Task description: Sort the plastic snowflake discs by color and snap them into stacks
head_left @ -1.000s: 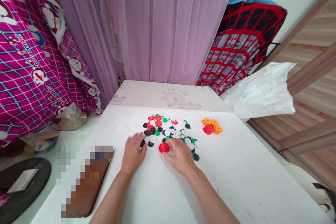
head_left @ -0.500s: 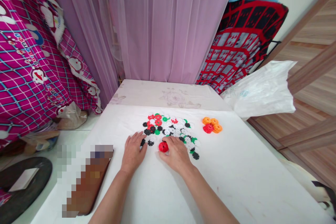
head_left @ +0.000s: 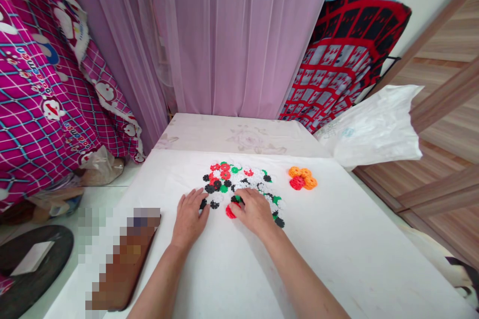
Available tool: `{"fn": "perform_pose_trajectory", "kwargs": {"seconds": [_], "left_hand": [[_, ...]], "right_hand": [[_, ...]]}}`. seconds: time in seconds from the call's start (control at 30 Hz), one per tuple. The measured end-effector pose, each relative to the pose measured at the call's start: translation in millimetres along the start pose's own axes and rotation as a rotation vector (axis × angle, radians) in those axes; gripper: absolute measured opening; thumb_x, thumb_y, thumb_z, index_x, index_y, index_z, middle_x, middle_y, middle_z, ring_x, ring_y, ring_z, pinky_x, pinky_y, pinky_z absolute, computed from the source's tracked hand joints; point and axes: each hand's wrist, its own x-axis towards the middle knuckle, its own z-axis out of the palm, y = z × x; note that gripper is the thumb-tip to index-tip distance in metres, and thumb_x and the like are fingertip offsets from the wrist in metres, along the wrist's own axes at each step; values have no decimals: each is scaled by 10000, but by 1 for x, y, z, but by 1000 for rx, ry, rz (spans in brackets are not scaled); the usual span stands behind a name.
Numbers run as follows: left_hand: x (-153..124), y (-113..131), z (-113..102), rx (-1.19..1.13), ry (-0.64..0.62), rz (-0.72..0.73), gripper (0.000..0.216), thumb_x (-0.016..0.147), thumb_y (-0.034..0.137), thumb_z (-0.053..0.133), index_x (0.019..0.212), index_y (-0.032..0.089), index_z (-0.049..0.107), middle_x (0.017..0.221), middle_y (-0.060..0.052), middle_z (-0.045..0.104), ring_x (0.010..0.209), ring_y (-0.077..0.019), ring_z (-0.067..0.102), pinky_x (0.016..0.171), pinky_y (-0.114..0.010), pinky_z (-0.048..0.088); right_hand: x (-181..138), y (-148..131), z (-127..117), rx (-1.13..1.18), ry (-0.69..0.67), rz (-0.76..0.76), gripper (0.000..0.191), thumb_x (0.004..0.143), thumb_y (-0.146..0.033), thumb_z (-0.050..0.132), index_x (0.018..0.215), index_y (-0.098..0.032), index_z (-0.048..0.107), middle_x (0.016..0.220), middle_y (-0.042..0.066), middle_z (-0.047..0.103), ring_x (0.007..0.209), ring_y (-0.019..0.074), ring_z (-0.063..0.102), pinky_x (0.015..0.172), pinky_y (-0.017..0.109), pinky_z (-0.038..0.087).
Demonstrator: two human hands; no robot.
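A loose pile of snowflake-shaped plastic discs (head_left: 249, 179), white, black, green and red, lies on the white-covered table. My left hand (head_left: 189, 215) rests palm down at the pile's left edge, fingers spread, with a black disc (head_left: 214, 205) just right of it. My right hand (head_left: 254, 209) is bent over the front of the pile. Its thumb and forefinger close around a black disc (head_left: 235, 199), partly hidden by the fingers. Under the thumb sits a round red piece (head_left: 231, 211), partly covered. Discs beneath the right palm are hidden.
A cluster of orange and red round pieces (head_left: 302, 178) lies right of the pile. A brown object (head_left: 129, 264), partly pixelated, is on the table's left side. A white plastic bag (head_left: 374, 127) stands at the right edge; a purple curtain (head_left: 232, 35) hangs behind.
My right hand has shifted slightly right and its fingers have let go of the red piece, closing on a black disc beside it. The left hand has stayed in place.
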Motion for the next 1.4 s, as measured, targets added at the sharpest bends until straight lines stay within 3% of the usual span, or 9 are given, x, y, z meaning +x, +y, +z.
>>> {"fn": "perform_pose_trajectory", "kwargs": {"seconds": [0.1,0.2,0.3,0.6,0.87,1.03,1.17,1.27,1.4], "left_hand": [[0,0,0,3,-15,-5,320,890,299,464,1162,247,625,1349,-88,602,1316,-297,491,1116,-586,313],[0,-1,0,1,-7,1,318,887,296,466,1157,247,627,1345,-93,605,1313,-296,493,1111,-585,322],[-1,-2,0,-3,1,7,320,887,295,467,1160,251,627,1344,-95,605,1315,-293,492,1113,-581,320],[-1,-2,1,-1,0,7,316,891,305,463,1159,260,624,1344,-86,606,1317,-291,491,1113,-577,324],[-1,-3,1,10,-13,5,317,898,301,452,1164,251,616,1356,-85,597,1324,-292,483,1114,-585,318],[-1,-4,2,11,-10,6,316,899,295,448,1161,243,619,1357,-88,596,1321,-296,485,1112,-583,320],[0,-3,2,11,-12,2,320,898,276,439,1158,243,622,1353,-81,601,1319,-298,486,1111,-586,318],[1,-1,1,16,-16,-6,325,900,266,429,1158,242,625,1354,-80,600,1319,-296,488,1110,-585,319],[1,1,-1,21,-23,-5,322,896,266,437,1152,244,632,1351,-81,602,1322,-296,485,1111,-586,320]], "right_hand": [[31,22,-6,-94,19,64,270,930,-278,463,1031,-245,711,1057,52,679,1010,202,571,874,283,403],[62,42,-8,-220,-74,143,313,936,-219,434,979,-238,744,1069,87,664,1024,224,566,840,301,419],[81,54,-8,-249,-112,176,327,940,-220,429,1047,-259,736,1092,95,651,1042,232,563,827,311,428],[104,66,-10,-290,-177,180,367,840,-445,583,1082,-201,714,1140,141,618,1082,275,546,849,335,431],[117,60,-15,-304,-219,104,350,783,-413,641,997,-153,733,1139,147,641,1085,267,558,886,324,413],[105,60,-31,-288,-188,108,353,812,-436,606,979,-152,735,1122,135,655,1077,265,575,887,321,413],[67,49,-40,-96,-148,81,288,793,-388,638,985,-190,722,1117,76,661,1054,222,589,899,286,412],[30,32,-36,75,-124,-35,250,723,-308,697,948,-199,703,1068,47,662,1006,204,589,885,274,415],[-1,12,-25,119,-99,-106,160,706,-267,698,850,-201,675,952,34,653,934,199,577,853,284,412]]}}
